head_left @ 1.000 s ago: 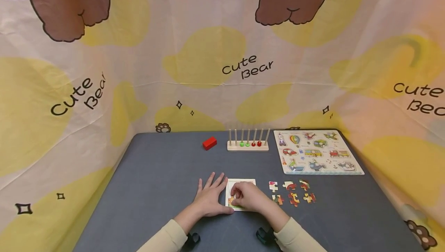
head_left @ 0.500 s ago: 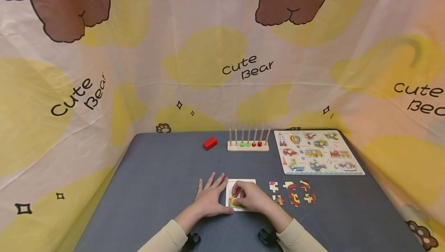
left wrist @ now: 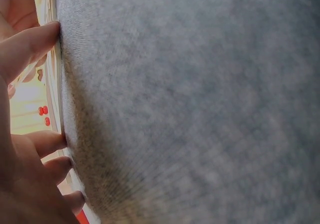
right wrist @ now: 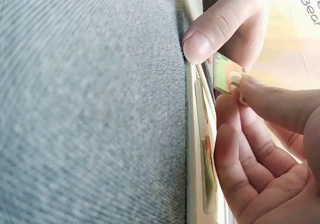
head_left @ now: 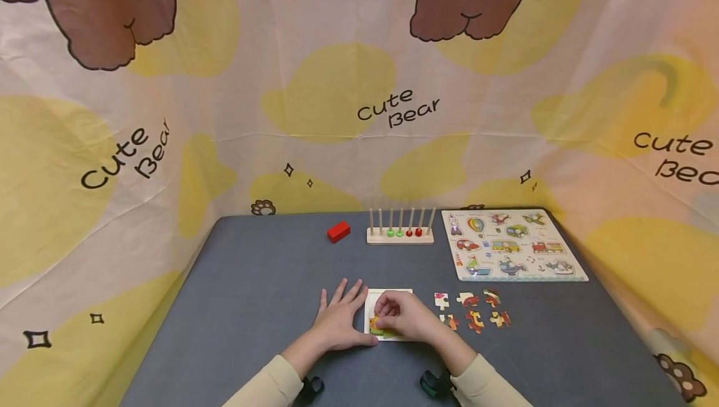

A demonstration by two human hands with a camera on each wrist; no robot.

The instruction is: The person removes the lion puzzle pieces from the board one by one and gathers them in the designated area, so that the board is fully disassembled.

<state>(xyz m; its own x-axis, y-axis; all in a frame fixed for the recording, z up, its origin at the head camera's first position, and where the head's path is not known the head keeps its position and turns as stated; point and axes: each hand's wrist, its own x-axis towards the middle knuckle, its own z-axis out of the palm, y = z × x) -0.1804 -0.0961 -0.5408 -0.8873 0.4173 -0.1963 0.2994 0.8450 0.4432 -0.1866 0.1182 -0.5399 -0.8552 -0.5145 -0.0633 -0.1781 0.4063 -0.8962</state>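
A small white-framed puzzle tray (head_left: 393, 291) lies flat near the front of the table, showing yellow-green print in its lower left part. My left hand (head_left: 337, 323) rests at its left side with fingers spread and thumb at the near edge. Over the tray, my right hand (head_left: 407, 318) pinches a puzzle piece between thumb and fingers. In the right wrist view that puzzle piece (right wrist: 223, 74) is printed green and orange and stands tilted above the tray, near the left thumb (right wrist: 197, 48). The right hand covers much of the tray's inside in the head view.
Several loose puzzle pieces (head_left: 474, 321) lie in two rows right of the tray. Farther back are a red block (head_left: 339, 231), a wooden peg stand (head_left: 400, 240) with green and red beads, and a large vehicle puzzle board (head_left: 489, 276). A printed cloth hangs behind the table.
The right hand has shifted slightly and its wrist has turned a little to the right, uncovering more green print at the tray's bottom. The left hand stays put.
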